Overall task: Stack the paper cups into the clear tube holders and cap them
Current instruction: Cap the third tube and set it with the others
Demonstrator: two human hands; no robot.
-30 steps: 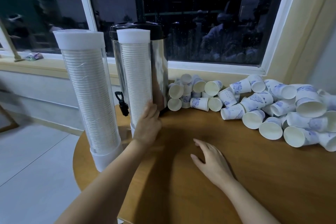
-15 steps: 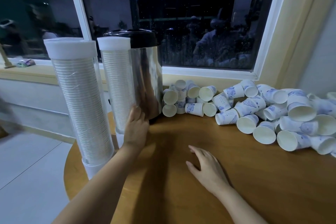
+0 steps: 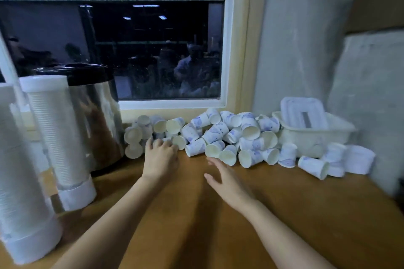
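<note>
Both capped tubes [image 3: 58, 137] at nine o'clock are packed with cups [image 3: 19, 181]. Left hand [image 3: 160, 157] has left them, loose-fingered on the pile [image 3: 229, 135]; right hand [image 3: 227, 183] released.

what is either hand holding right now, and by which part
Right hand holds nothing. Left hand has its fingers at the loose paper cups; a grip cannot be told.

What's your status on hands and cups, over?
Left hand at loose cups, grip unclear. Right hand open beside pile. Tube holders stand full. Nothing blocking.
</note>
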